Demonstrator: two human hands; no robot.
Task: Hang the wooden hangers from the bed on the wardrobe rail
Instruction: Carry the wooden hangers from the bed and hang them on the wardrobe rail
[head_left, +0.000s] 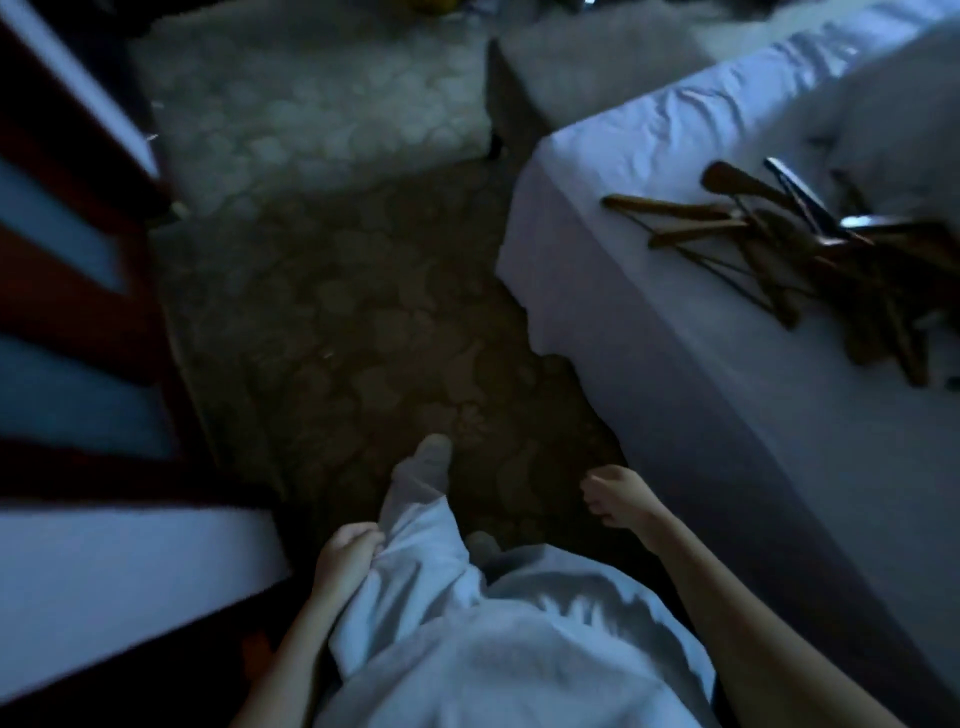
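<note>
The wooden hangers (810, 260) lie in a loose, crossed heap on the bed (675, 322), to the right and farther off than the hands, some with metal hooks catching the light. Both hands are low and near the body: the right hand (618, 493) is loosely curled with nothing in it, near the bed's side but well short of the heap, and the left hand (345, 553) is curled against the pale trousers (415, 566), whether gripping the cloth or only resting on it I cannot tell. A dark wooden door (78, 291), probably the wardrobe's, stands on the left; no rail is in view. The step in hand looks like the walk to the bed for a pickup. To do it well, reach for the nearest hanger at the heap's left edge, take it by the neck below the hook, and lift straight up so tangled arms slip free.
</note>
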